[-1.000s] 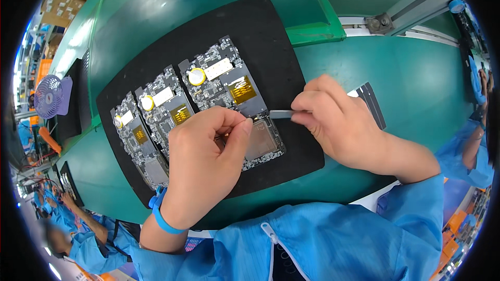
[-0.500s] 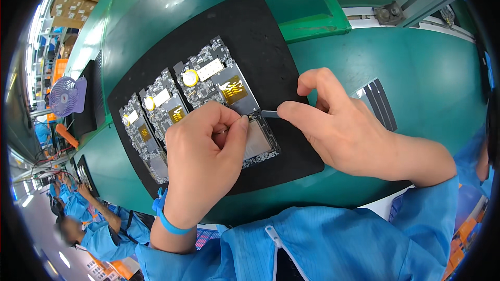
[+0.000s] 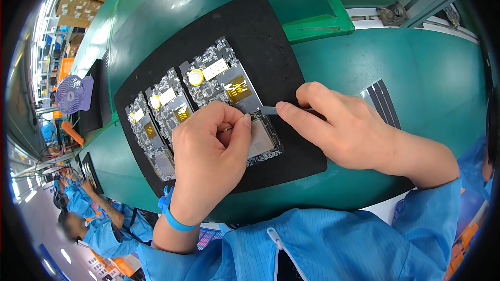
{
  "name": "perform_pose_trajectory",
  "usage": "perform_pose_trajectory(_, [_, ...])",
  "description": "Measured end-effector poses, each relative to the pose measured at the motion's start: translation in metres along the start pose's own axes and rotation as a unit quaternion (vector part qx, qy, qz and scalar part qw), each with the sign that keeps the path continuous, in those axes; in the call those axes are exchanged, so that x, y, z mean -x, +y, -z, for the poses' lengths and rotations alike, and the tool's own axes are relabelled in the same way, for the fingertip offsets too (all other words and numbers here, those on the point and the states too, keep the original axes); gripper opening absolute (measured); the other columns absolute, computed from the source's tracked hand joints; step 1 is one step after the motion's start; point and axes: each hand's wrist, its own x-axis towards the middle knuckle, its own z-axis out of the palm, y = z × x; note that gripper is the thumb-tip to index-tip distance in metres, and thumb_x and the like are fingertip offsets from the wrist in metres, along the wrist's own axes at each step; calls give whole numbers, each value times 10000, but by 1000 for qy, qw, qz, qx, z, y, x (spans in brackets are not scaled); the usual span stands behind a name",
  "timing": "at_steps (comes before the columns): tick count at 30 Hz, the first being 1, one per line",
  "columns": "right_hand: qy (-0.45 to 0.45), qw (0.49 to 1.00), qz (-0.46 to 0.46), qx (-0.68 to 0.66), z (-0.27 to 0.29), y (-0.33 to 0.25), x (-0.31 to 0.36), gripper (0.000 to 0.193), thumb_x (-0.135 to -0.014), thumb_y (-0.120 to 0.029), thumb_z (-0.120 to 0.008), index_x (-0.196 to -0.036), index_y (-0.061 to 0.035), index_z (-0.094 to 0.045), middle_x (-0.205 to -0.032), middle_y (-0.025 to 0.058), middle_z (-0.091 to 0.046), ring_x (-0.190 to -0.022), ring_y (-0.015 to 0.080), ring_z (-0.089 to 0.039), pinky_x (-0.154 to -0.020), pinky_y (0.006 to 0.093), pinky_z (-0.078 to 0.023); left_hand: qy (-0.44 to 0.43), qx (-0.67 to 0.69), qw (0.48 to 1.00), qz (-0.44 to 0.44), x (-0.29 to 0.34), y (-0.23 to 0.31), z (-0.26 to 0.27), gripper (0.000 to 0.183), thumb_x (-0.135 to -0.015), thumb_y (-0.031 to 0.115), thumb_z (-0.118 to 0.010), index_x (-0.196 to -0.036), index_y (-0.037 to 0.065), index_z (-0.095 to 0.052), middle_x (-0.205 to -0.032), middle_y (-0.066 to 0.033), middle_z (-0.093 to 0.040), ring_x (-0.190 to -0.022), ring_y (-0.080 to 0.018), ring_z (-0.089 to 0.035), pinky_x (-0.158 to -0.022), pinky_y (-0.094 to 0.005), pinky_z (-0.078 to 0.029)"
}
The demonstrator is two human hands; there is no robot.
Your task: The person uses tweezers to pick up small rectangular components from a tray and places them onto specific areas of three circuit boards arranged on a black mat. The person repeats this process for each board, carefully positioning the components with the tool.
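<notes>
The left hand (image 3: 211, 145) arches over the rightmost circuit board (image 3: 249, 103), thumb and forefinger pinched together at its surface; whether they grasp anything, I cannot tell. The right hand (image 3: 341, 127), its forearm slanting in from the lower right, grips a thin grey tool (image 3: 269, 110), tip at the board's right edge. The board lies on a black mat (image 3: 299, 148).

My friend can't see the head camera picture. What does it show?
A person's right hand holds a thin grey tool at the edge of the rightmost of three circuit boards on a black mat on a green table. Their left hand, wearing a blue wristband, is pinched over that board.
</notes>
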Motion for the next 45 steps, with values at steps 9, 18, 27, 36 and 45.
perform_pose_trajectory(9, [40, 999, 10, 2, -8, 2, 1, 234, -799, -75, -661, -1011, 16, -622, -903, 92, -485, -662, 168, -589, -500, 270, -520, 41, 33, 998, -36, 2, -4, -8, 66, -848, 20, -694, -798, -9, -661, -637, -55, -598, -521, -79, -507, -480, -238, -393])
perform_pose_trajectory(18, [-28, 920, -195, -339, 3, -4, -26, 124, -854, -93, -698, -934, -25, -632, -817, 117, -580, -674, 267, -599, -589, 374, -463, -5, 131, 988, -81, 6, -14, 2, 21, -852, 4, -693, -855, -1, -673, -714, -50, -591, -589, -86, -521, -529, -230, -398])
perform_pose_trajectory(27, [-48, 912, -216, -344, 4, -8, -28, 91, -869, -84, -681, -939, -37, -647, -837, 102, -608, -691, 280, -609, -592, 368, -464, -13, 105, 984, -146, -1, -22, -4, 60, -846, -9, -700, -898, 13, -681, -740, -54, -608, -585, -103, -558, -519, -248, -434])
perform_pose_trajectory(36, [-33, 959, -167, -227, -1, -12, -28, 147, -844, -75, -690, -959, -55, -601, -892, 88, -612, -722, 302, -620, -601, 369, -490, 32, 34, 983, -177, 4, -20, -4, 65, -844, -19, -691, -880, 16, -650, -738, -72, -600, -569, -154, -579, -514, -271, -457])
perform_pose_trajectory(45, [-2, 948, -223, -228, 14, -14, -21, 212, -905, -11, -645, -1070, -29, -514, -962, 103, -548, -708, 182, -541, -613, 280, -428, 50, -12, 986, -157, 6, -21, -3, 40, -858, -7, -677, -888, 3, -653, -741, -76, -598, -591, -159, -580, -531, -272, -457])
